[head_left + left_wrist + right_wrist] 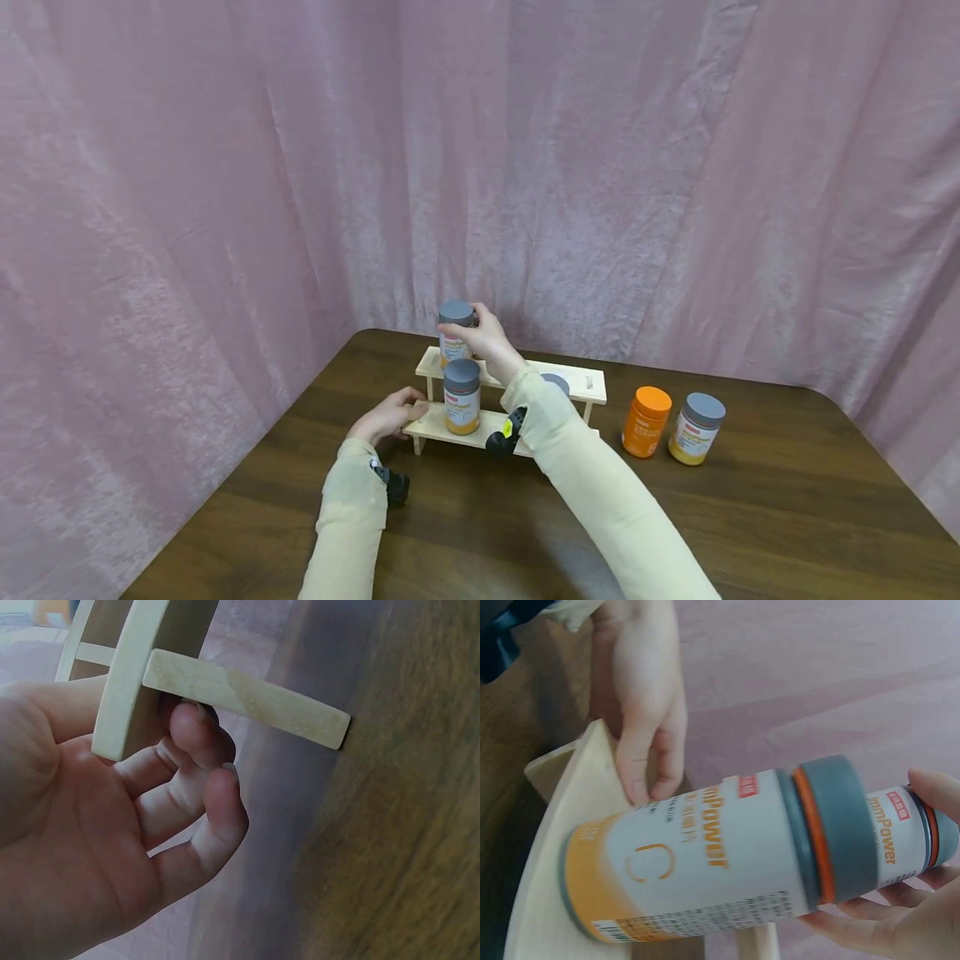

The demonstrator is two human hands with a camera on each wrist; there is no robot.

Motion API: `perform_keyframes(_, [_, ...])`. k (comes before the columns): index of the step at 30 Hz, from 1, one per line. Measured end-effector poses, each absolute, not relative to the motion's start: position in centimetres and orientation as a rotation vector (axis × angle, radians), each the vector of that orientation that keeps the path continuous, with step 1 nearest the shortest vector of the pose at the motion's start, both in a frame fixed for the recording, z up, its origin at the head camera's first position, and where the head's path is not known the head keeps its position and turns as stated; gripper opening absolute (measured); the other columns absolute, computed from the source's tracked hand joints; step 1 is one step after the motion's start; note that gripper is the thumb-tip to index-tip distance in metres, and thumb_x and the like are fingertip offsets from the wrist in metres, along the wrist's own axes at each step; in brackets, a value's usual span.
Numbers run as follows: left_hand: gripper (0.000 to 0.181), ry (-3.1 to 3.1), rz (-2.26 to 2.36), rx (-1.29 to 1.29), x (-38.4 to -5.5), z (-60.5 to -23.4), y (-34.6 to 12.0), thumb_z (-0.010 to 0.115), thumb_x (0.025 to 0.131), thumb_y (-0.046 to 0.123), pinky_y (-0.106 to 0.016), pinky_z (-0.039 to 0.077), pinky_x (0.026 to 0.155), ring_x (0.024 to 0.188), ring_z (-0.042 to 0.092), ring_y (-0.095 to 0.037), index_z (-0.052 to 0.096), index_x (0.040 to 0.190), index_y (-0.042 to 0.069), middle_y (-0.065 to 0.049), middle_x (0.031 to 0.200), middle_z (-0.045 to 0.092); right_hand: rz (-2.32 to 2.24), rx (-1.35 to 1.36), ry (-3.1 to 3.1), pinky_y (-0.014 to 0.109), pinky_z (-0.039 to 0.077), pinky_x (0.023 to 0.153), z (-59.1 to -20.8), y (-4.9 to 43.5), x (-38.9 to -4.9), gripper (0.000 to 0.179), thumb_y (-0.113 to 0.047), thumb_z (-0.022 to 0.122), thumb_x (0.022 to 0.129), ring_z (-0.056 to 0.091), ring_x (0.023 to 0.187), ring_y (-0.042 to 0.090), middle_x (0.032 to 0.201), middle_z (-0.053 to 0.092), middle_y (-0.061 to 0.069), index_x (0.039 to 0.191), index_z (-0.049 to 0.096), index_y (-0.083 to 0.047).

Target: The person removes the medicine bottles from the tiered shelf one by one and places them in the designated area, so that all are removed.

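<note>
- Rear jar point(453, 350): white label, yellow-orange lower part, grey lid. Upright at the left end of the wooden shelf's upper board point(555, 372); base hidden.
- Front jar point(462, 402): same pattern, upright on the lower board point(429, 423).
- My right hand point(489, 340): thumb and fingers curved around the rear jar, near its lid.
- My left hand point(392, 415): fingers curled, gripping the lower board's left end.

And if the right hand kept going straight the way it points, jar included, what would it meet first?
Probably the pink curtain. Beyond the grey-lidded jar that the right hand grips, nothing else shows in that line, though depth is unclear.
</note>
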State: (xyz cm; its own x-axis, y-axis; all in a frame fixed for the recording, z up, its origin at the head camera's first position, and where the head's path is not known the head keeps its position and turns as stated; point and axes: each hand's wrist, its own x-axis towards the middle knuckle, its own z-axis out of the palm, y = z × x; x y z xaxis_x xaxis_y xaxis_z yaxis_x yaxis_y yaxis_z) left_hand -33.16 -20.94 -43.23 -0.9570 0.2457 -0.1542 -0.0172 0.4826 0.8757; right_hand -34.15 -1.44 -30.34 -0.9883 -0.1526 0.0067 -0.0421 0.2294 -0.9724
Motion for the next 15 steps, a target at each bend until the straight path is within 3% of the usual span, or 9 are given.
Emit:
perform_keyframes(4, [0.034,2.469,1.472,0.188,-33.3,-43.4,-20.9,0.052,0.100,0.021,-0.031,0.050,0.064,0.074,0.055,-0.015,0.048,0.125,-0.001,-0.010,0.096,0.056,-1.902,-0.216,2.386,0.050,0.048,0.096,-29.6,-1.0,-33.8,0.062,-0.032,0.072,0.086,0.053,0.125,0.029,0.136,0.054,0.010,0.139,0.045,-0.016])
perform_keyframes(11, [0.033,2.479,1.458,0.184,-33.2,-43.3,-21.2,0.052,0.100,0.022,-0.029,0.048,0.063,0.072,0.055,-0.014,0.048,0.124,0.000,-0.009,0.094,0.056,-2.052,-0.223,2.325,0.052,0.049,0.096,-27.8,-0.3,-33.7,0.077,-0.029,0.073,0.086,0.050,0.129,0.032,0.146,0.044,0.014,0.146,0.026,-0.018])
perform_keyframes(15, [0.034,2.482,1.452,0.197,-33.1,-43.2,-21.4,0.052,0.100,0.023,-0.029,0.048,0.063,0.071,0.055,-0.013,0.048,0.124,0.000,-0.008,0.092,0.056,-2.115,-0.236,2.292,0.055,0.049,0.094,-27.3,0.5,-33.5,0.075,-0.028,0.072,0.087,0.052,0.127,0.033,0.143,0.046,0.016,0.145,0.026,-0.017])
